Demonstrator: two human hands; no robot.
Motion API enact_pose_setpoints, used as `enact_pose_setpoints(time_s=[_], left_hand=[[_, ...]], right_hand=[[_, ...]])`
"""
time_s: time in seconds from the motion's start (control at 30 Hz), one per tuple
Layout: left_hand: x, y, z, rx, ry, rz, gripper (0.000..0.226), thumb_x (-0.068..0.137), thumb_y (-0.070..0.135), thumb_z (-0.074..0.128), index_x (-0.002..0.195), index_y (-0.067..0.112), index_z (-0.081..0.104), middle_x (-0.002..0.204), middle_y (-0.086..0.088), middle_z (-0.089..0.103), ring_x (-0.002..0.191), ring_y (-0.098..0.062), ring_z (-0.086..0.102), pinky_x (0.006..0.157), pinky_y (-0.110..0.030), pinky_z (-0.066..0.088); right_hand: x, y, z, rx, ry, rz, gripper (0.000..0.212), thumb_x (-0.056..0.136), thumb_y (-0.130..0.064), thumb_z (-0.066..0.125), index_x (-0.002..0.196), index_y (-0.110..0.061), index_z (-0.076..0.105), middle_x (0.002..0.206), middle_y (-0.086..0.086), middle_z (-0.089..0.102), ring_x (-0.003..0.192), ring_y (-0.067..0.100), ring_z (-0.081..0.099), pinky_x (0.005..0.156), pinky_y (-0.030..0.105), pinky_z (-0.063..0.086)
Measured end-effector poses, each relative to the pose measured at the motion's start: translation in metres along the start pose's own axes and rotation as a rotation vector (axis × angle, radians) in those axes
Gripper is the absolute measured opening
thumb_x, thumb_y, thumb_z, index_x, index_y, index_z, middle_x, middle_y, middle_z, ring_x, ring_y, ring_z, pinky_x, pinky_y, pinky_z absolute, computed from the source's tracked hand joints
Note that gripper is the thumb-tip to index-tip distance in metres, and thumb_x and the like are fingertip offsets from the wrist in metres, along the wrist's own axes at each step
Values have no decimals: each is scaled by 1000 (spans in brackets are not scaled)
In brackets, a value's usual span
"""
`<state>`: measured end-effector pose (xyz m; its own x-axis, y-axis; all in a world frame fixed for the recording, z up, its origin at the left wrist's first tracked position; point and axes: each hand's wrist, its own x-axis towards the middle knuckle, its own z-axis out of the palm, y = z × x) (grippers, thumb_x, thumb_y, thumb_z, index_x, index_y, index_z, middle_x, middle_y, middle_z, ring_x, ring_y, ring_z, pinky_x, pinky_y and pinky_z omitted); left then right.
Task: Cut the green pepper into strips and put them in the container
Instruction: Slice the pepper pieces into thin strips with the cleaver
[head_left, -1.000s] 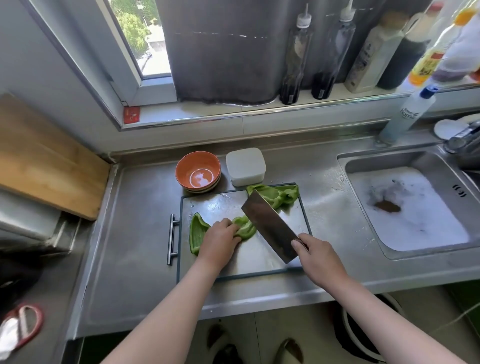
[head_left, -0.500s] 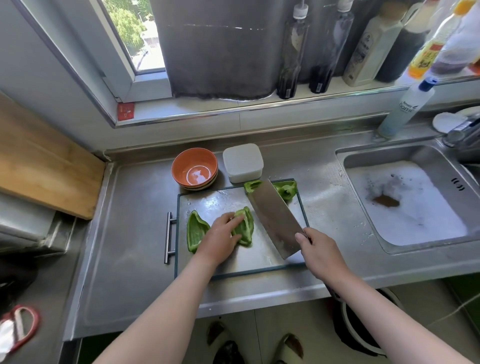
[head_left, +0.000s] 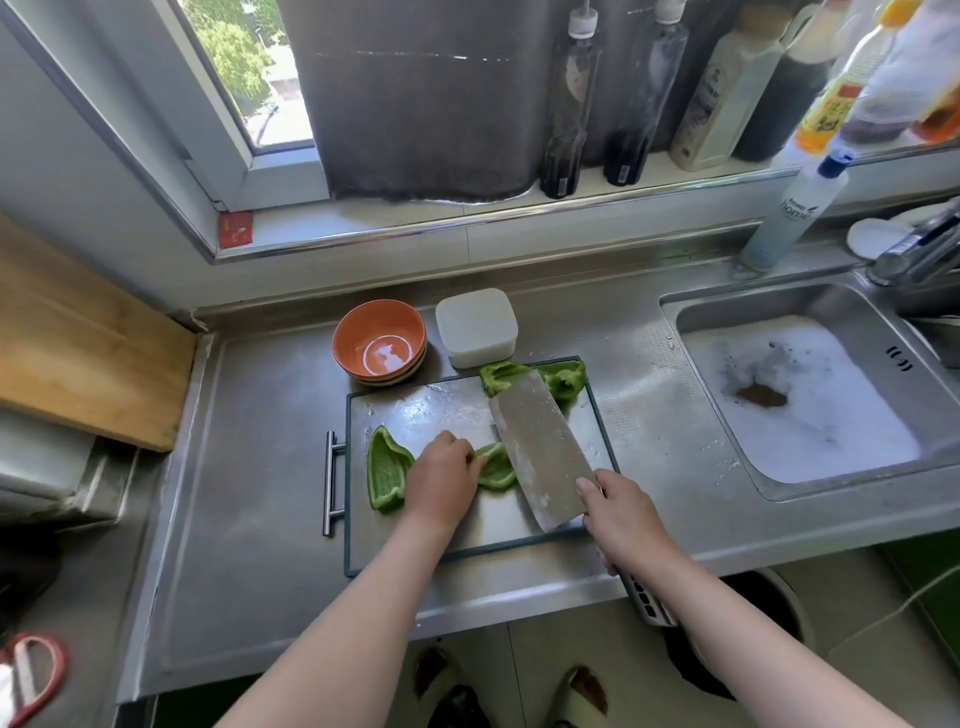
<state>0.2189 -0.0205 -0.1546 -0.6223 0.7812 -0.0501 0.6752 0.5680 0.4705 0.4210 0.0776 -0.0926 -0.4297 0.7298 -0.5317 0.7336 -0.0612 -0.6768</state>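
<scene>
A steel cutting board (head_left: 457, 410) lies on the counter. My left hand (head_left: 441, 480) presses a green pepper piece (head_left: 496, 467) down on the board with curled fingers. My right hand (head_left: 621, 514) grips the handle of a cleaver (head_left: 540, 449), whose broad blade stands just right of that piece. Another pepper piece (head_left: 385, 467) lies left of my left hand. More pepper pieces (head_left: 563, 379) sit at the board's far edge, partly behind the blade. A white square container (head_left: 475, 327) stands behind the board.
Stacked orange bowls (head_left: 379, 343) sit left of the container. A sink (head_left: 810, 384) with foamy water is at the right, a tap (head_left: 919, 249) over it. Bottles line the window sill. A wooden board (head_left: 78, 343) leans at the left.
The cleaver has swung more upright and closer to the piece under my left hand. My left hand stays on the pepper.
</scene>
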Motion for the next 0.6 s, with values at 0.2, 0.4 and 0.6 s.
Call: enact_pose_setpoints(time_s=[0.2,0.4,0.6], left_hand=[[-7,-6,11,-70,133,94,9,85,18,76,84,9,75,78,-4,63,75,-25,58,62,-32,49],[-6,-6,13,-107,61,101,19,96,19,62,87,10,76,88,-1,71,86,-20,59,73,-30,47],[0,-9,14,-62,33,150,16,94,11,60,86,6,72,88,-8,69,85,-25,60,72,-40,53]], right_hand=[[-6,10,3,10,-13,43,36,105,-31,42,90,1,49,72,10,53,52,23,45,45,29,40],[-5,11,-8,13,-42,55,34,106,-29,43,90,1,49,69,11,52,45,23,41,38,24,37],[-5,10,-10,-8,-70,44,32,106,-29,43,93,-1,52,66,8,51,44,21,41,39,24,36]])
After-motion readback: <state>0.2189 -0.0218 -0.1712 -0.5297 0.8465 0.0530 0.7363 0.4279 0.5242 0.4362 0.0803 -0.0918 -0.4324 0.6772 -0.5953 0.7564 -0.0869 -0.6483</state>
